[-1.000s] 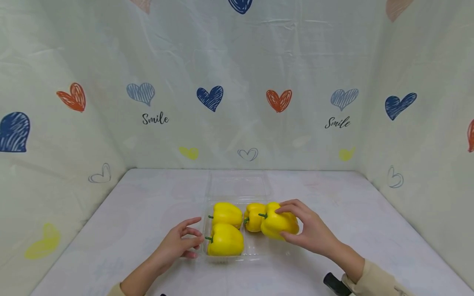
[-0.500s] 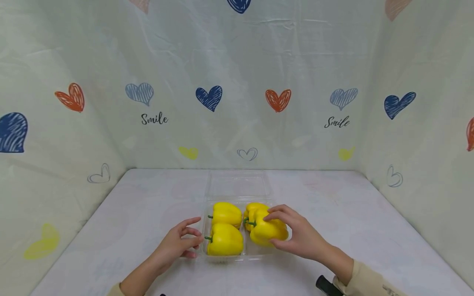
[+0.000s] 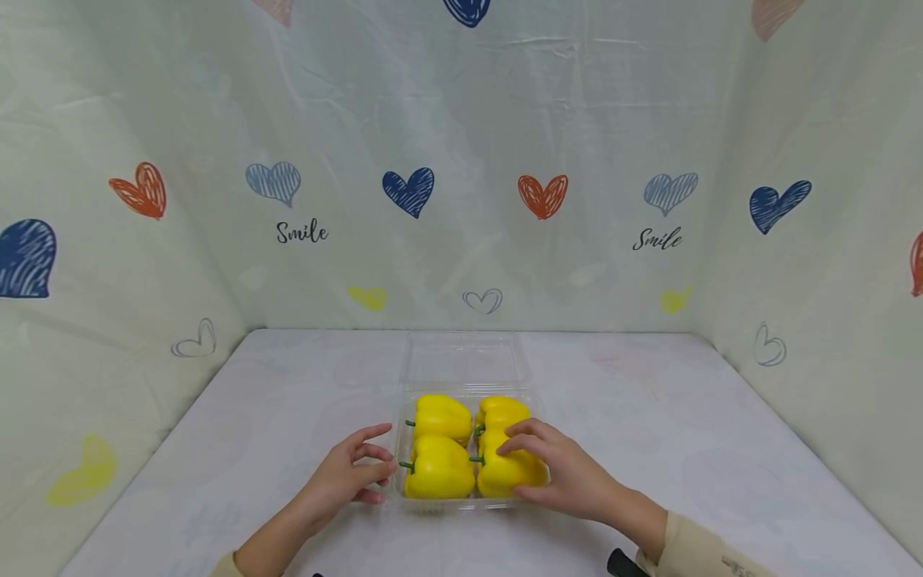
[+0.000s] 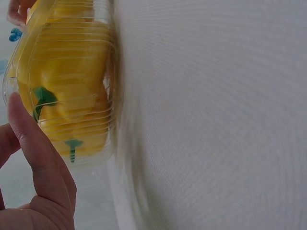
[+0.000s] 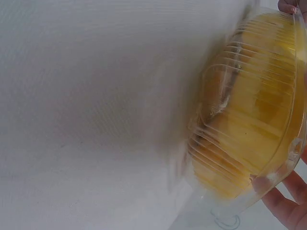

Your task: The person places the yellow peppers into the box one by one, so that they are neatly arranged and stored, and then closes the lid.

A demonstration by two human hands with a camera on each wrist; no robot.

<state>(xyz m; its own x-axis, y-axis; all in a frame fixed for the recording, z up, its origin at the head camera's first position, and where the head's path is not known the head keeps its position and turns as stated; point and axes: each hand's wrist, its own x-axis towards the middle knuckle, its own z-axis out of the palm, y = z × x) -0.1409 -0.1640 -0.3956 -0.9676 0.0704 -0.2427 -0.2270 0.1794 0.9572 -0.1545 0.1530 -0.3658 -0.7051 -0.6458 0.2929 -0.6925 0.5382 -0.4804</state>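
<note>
A clear plastic clamshell container [image 3: 497,504] lies with its lid folded back, holding several yellow bell peppers in two rows. In its front right corner sits a bell pepper [image 3: 497,474] that my right hand [image 3: 573,474] holds from the right, fingers over the top and thumb low at the front. Behind it is another pepper [image 3: 502,410], partly covered. On the left side are a front pepper [image 3: 441,469] and a back pepper [image 3: 443,417], stems pointing left. My left hand [image 3: 349,471] rests at the container's left rim, fingers loosely spread, thumb tip [image 4: 15,103] touching the rim.
The transparent lid [image 3: 465,361] extends behind the container on the white table [image 3: 288,401]. A curtain [image 3: 461,264] printed with hearts surrounds the table at the back and sides. A dark cylindrical object [image 3: 624,563] shows beside the right sleeve.
My right hand has carried its bell pepper left and toward me, down into the container's front right corner. The left hand has stayed at the left rim.
</note>
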